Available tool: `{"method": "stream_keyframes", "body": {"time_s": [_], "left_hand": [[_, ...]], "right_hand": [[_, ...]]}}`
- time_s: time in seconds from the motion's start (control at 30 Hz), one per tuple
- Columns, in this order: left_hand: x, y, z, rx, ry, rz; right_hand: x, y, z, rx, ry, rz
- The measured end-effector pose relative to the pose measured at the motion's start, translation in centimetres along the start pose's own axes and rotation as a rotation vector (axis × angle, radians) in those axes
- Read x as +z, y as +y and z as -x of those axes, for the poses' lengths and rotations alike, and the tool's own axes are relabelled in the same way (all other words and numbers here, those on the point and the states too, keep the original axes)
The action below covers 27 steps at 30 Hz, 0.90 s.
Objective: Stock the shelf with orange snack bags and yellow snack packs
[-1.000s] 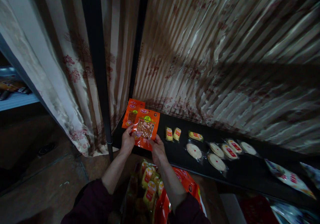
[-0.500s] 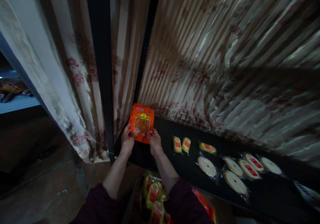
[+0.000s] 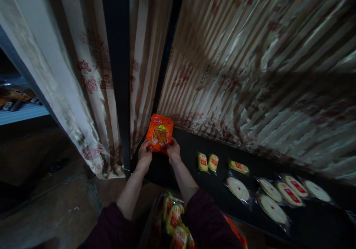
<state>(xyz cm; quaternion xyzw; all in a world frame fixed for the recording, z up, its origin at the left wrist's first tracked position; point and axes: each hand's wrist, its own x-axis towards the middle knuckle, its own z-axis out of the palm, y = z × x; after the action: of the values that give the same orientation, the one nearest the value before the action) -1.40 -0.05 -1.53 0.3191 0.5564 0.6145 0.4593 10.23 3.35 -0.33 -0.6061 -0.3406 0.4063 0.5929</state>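
So, the placing in hand looks nearly through for this piece but not finished: the orange packet (image 3: 161, 128) lies just beyond the fingertips, in the back corner of the black shelf (image 3: 189, 143), and neither hand has let go. The left hand (image 3: 144, 154) pinches its lower left corner, thumb on top, and the right hand (image 3: 174, 151) grips the lower right corner likewise. Whether its whole underside rests on the shelf cannot be told. Already set out to the right of the right hand are two small yellow packs (image 3: 202, 162) side by side, a third yellow pack (image 3: 238, 166) lying crosswise, and, farther off that way, round pale cakes (image 3: 237, 189) and two red-labelled packs (image 3: 289, 194) in clear wrap. What seems left is the release, and perhaps the heap of yellow packs (image 3: 174, 217) below the hands, toward the body, along with a partly hidden red-orange item (image 3: 236, 231) beyond the right sleeve (image 3: 207, 213). The packet itself looks flat and bright, slightly glossy, with a framed window near the thumbs showing brown, strip-like contents, a yellow-green spot above that, and a pinkish oval emblem at the end away from the hands. An orange strip along its left side could be its own edge or another packet underneath; its print is too small to read.
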Motion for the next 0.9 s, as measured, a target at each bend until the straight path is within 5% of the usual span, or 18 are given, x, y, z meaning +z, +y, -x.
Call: {"method": "stream_keyframes", "body": {"time_s": [0.23,0.5,0.9], "left_hand": [[-0.3,-0.3,-0.1,0.018,-0.007,-0.017],[-0.2,-0.1,0.0,0.053,-0.028,-0.344],[0.0,-0.4,0.1,0.204,-0.024,-0.696]], "right_hand": [[-0.3,0.5,-0.5,-0.053,0.01,0.274],[-0.2,0.3,-0.2,-0.08,-0.074,0.769],[-0.1,0.6,0.8,-0.283,-0.031,0.909]]}}
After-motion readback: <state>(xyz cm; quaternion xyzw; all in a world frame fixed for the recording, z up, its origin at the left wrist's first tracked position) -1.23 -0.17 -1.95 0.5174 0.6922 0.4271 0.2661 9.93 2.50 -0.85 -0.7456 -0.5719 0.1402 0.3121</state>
